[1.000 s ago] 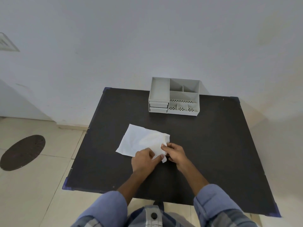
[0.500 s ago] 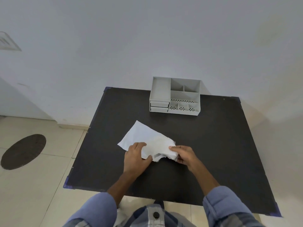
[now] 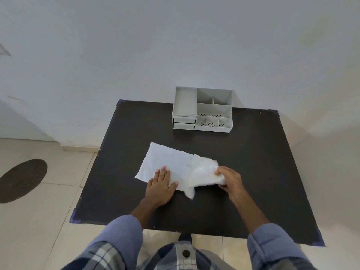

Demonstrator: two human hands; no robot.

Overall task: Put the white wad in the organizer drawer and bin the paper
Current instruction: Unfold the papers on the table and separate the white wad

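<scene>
A white sheet of paper [image 3: 165,158] lies on the black table [image 3: 253,162], near its middle. My left hand [image 3: 160,185] presses flat on the sheet's near left part, fingers spread. My right hand [image 3: 229,179] grips a soft white wad [image 3: 202,174] at the sheet's right end, pulled out sideways from the paper. A grey organizer [image 3: 203,110] stands at the table's far edge against the wall, with two closed drawers [image 3: 184,122] at its front left.
The organizer has open compartments on top and at the front right. A dark round patch [image 3: 21,180] marks the tiled floor to the left. A white wall rises behind the table. No bin is in view.
The paper has been opened out. My right hand has moved right, drawing the white wad out of it, while my left hand has flattened onto the sheet.
</scene>
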